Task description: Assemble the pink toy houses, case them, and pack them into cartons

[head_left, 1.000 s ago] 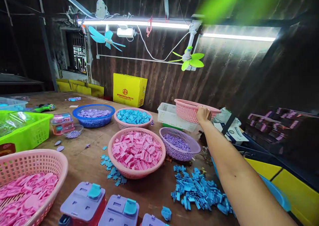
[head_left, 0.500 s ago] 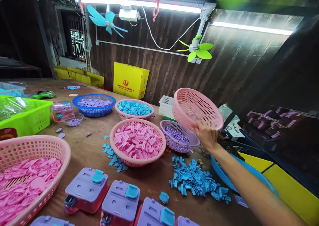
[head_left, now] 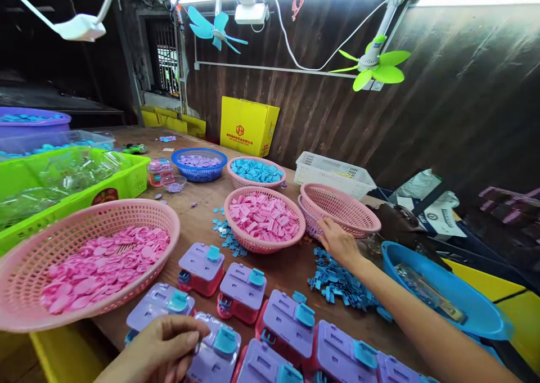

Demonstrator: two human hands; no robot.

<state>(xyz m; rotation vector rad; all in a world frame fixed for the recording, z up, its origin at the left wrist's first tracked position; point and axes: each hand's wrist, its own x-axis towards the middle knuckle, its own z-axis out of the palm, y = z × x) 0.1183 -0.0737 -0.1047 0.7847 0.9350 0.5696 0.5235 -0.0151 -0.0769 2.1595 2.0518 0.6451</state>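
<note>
My right hand (head_left: 338, 241) is at the near rim of an empty pink basket (head_left: 343, 203), its fingers bent against the edge. The basket rests on a purple basket (head_left: 310, 217), whose contents are now mostly hidden. In the lower left, my left hand (head_left: 162, 346) is curled above purple-lidded boxes (head_left: 216, 352) with blue latches, thumb and forefinger together; anything between them is too small to make out. Blue clips (head_left: 341, 282) lie below my right hand. A basket of pink pieces (head_left: 264, 217) stands left of it.
A large pink basket (head_left: 12, 293) of pink discs and a green crate (head_left: 137, 175) stand left. Baskets of purple (head_left: 198, 178) and blue pieces (head_left: 256, 185) sit farther back, near a white basket (head_left: 333, 186). On the right is a blue basin (head_left: 476, 315).
My right hand has lowered the pink basket from a raised, tilted position onto the purple one. My left hand has come into view. The camera view has shifted left.
</note>
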